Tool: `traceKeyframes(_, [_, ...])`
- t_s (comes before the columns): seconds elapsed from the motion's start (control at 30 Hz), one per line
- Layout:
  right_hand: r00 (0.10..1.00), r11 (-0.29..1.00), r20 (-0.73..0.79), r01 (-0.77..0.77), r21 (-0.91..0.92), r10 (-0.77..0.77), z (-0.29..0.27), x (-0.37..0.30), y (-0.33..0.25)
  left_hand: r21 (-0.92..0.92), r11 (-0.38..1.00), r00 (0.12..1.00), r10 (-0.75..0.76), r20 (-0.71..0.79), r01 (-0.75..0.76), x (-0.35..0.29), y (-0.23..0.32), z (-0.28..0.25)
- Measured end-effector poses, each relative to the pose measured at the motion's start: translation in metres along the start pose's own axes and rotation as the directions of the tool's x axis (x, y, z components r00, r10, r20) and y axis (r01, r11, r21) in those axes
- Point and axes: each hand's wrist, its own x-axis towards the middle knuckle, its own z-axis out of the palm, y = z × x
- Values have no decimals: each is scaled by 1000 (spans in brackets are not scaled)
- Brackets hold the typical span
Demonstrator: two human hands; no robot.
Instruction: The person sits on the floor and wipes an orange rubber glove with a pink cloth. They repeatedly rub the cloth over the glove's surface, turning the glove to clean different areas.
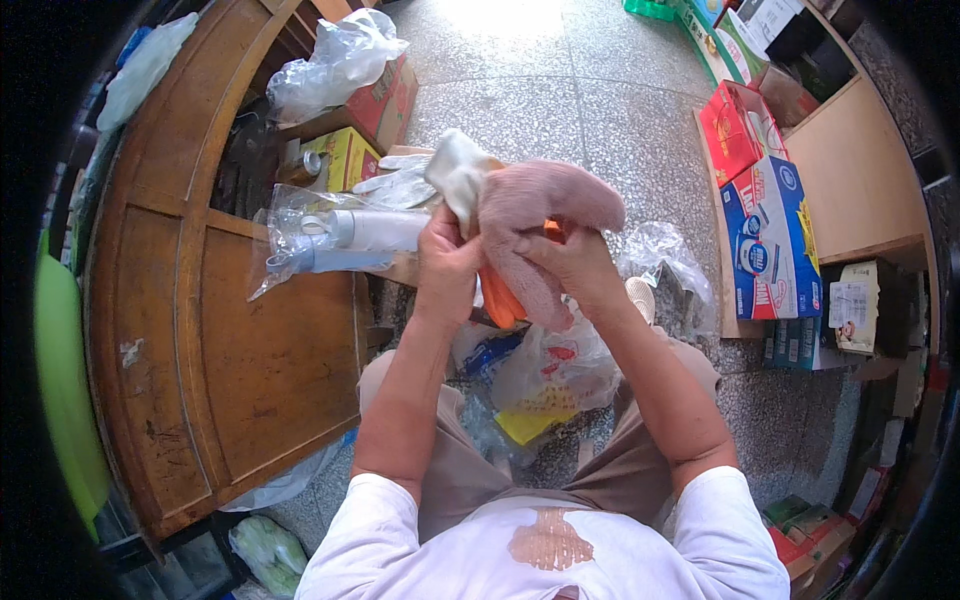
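In front of me, both hands grip a soft bundle. My left hand (448,262) is closed on its left side, on a white cloth piece (460,175) that may be a glove. On the other side my right hand (578,266) is closed around a fuzzy pink cloth piece (540,190), which curves over the top and hangs down between the hands. Under the pink piece shows a smooth orange piece (500,300), perhaps a rubber glove. Left of the hands lie white gloves (400,186) and a clear-wrapped pale bottle (375,230).
Between my legs sits a plastic bag (560,375) with red print. A wooden cabinet (280,350) is at the left, with a yellow box (350,160) and a red carton (385,100) beyond. At right, a blue-and-white carton (770,240) stands by shelving. Crumpled clear plastic (665,260) lies near my right forearm.
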Motion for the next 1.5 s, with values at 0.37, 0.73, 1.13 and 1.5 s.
traceKeyframes(0.37, [1000, 980, 6, 9, 200, -11, 2, 0, 11, 436, 899, 979, 125, -159, -44, 0, -11, 14])
traceKeyframes(0.73, [984, 975, -36, 169, -143, -176, 7, 9, 15, 129, 992, 984, 22, -178, 1, -2, -20, 9])
traceKeyframes(1.13, [904, 903, 364, -332, 272, 223, -11, 3, 5, 15, 998, 970, -62, -233, 67, 7, -6, -1])
traceKeyframes(1.5, [981, 682, 195, -158, 714, 24, -51, 1, 9, -72, 992, 924, 72, -376, -107, 18, 17, -23])
